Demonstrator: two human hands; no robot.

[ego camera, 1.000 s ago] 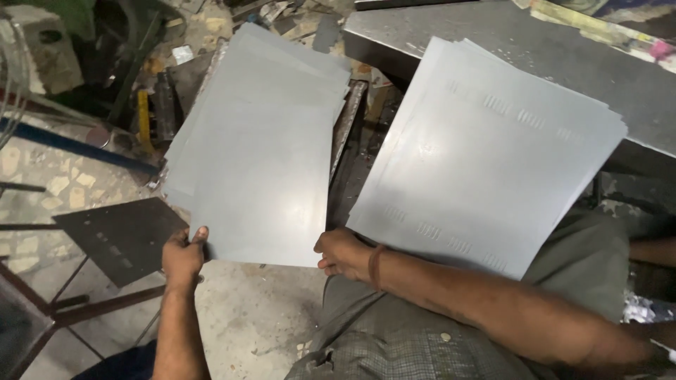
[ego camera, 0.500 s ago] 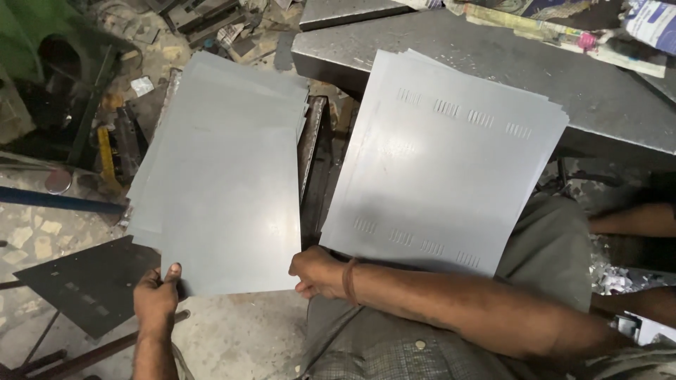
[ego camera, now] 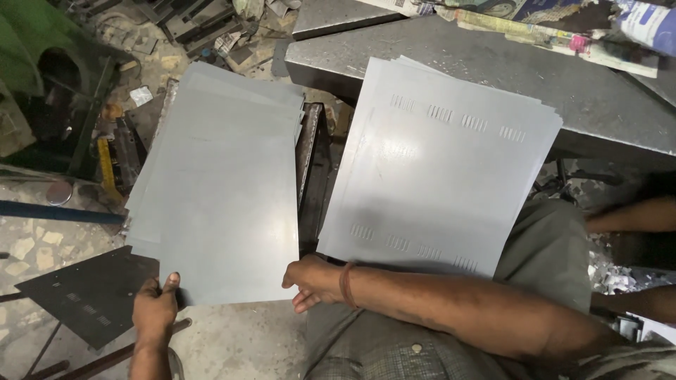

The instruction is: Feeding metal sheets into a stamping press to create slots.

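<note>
A plain grey metal sheet (ego camera: 218, 204) lies on top of a stack of similar sheets at the left. My left hand (ego camera: 156, 306) pinches its near left corner, thumb on top. My right hand (ego camera: 313, 281), with a band on the wrist, grips the near right corner of the same sheet. To the right lies a second stack of grey sheets (ego camera: 436, 176) punched with rows of short slots. It leans from my lap up onto the metal table edge. My right forearm crosses just below it.
A grey metal table (ego camera: 458, 63) stands at the back, with folded newspapers (ego camera: 549, 21) on it. A dark slotted plate (ego camera: 84, 295) lies on the floor at the left. A green machine (ego camera: 28, 56) and scrap sit at the far left. Another person's arm (ego camera: 634, 214) is at the right.
Both hands keep hold of the plain sheet's near corners and sit lower in view. The view has tilted, so more of the table and both stacks shows.
</note>
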